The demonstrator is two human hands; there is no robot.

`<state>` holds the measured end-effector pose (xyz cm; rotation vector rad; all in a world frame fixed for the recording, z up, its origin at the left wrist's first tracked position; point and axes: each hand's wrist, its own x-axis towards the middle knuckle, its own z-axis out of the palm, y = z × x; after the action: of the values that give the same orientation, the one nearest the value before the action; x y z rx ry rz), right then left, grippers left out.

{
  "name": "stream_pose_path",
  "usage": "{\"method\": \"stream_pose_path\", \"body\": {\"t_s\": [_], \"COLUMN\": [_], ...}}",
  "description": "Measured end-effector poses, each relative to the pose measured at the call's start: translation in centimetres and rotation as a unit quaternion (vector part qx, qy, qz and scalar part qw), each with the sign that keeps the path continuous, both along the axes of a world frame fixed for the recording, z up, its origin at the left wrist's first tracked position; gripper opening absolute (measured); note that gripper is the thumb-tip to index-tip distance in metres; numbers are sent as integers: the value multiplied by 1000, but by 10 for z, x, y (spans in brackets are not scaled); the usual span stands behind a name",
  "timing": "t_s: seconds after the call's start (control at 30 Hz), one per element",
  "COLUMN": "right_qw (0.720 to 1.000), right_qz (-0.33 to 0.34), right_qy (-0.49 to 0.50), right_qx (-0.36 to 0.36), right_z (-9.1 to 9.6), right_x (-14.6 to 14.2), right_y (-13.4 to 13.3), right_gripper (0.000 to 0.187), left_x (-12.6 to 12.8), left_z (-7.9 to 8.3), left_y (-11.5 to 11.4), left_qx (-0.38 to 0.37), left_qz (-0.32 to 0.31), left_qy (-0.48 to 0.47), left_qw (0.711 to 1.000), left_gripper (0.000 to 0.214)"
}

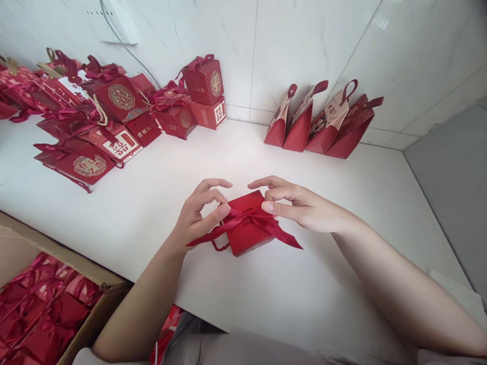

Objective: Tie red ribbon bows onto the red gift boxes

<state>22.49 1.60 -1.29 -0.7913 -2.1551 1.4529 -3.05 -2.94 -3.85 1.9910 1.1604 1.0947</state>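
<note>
A small red gift box [249, 233] stands on the white counter [289, 294] in front of me, with a red satin ribbon [281, 234] tied across its top. My left hand [198, 213] pinches the left loop of the ribbon bow between thumb and forefinger. My right hand [300, 205] pinches the right loop the same way, other fingers raised. The ribbon tails trail out to both sides of the box.
A heap of red gift boxes [95, 116] lies at the back left, two stacked boxes [207, 94] stand by the wall, and several red paper bags [323, 124] lean against the tiles. A cardboard carton [45, 309] of ribboned red boxes sits at lower left.
</note>
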Motion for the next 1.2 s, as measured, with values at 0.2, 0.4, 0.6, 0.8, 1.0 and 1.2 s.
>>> {"method": "stream_pose_path", "body": {"t_s": [0.2,0.4,0.6,0.8,1.0,1.2], "right_qw": [999,998,996,988,985,987], "right_qz": [-16,-22,-53,-73,-78,-78], "right_qy": [18,38,54,105,119,99], "right_qx": [-36,-40,-53,-83,-101,-96], "right_z": [-2,-2,-10,-27,-32,-26], "right_x": [-2,-2,-7,-12,-11,-5], "right_y": [0,1,1,9,15,17], "right_gripper": [40,36,40,33,43,35], "left_x": [18,31,31,29,29,26], "left_z": [17,6,-4,-14,-20,-20], "left_y": [-22,-43,-44,-43,-39,-39], "left_qx": [99,186,263,345,345,367], "left_qz": [127,124,87,81,46,12], "left_qy": [82,211,302,324,231,160], "left_qw": [984,952,912,877,909,916], "left_gripper": [18,27,38,41,30,32]}}
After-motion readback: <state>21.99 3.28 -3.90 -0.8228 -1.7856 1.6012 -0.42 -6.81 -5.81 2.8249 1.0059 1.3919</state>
